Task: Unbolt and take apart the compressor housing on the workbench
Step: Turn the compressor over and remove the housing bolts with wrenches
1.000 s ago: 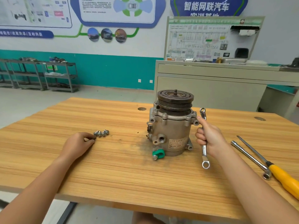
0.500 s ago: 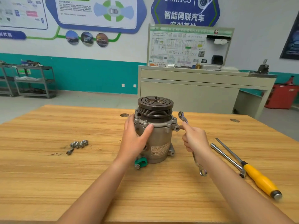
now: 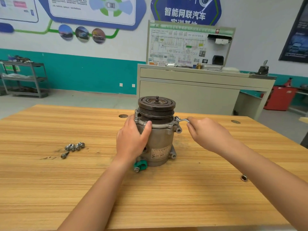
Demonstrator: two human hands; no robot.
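A grey metal compressor [image 3: 160,140] stands upright mid-bench, its dark grooved pulley [image 3: 156,105] on top. My left hand [image 3: 131,139] grips the housing's left side, thumb across the front near the flange. My right hand [image 3: 208,132] holds a steel wrench [image 3: 181,120] lying level, its ring end set on a bolt at the flange's right edge. Several removed bolts [image 3: 74,147] lie in a small cluster on the wood to the left. A green clip [image 3: 140,165] with a bolt sits at the compressor's base.
The wooden workbench [image 3: 83,189] fills the foreground. A socket end [image 3: 243,178] of a tool peeks out beside my right forearm. Behind stand a beige cabinet [image 3: 191,94] with a wiring display board, a grey shelf rack [image 3: 25,79] far left and a red box [image 3: 281,97] far right.
My left hand left the bolts and took hold of the housing. My right hand swung the wrench from upright to level and set its ring end on a flange bolt.
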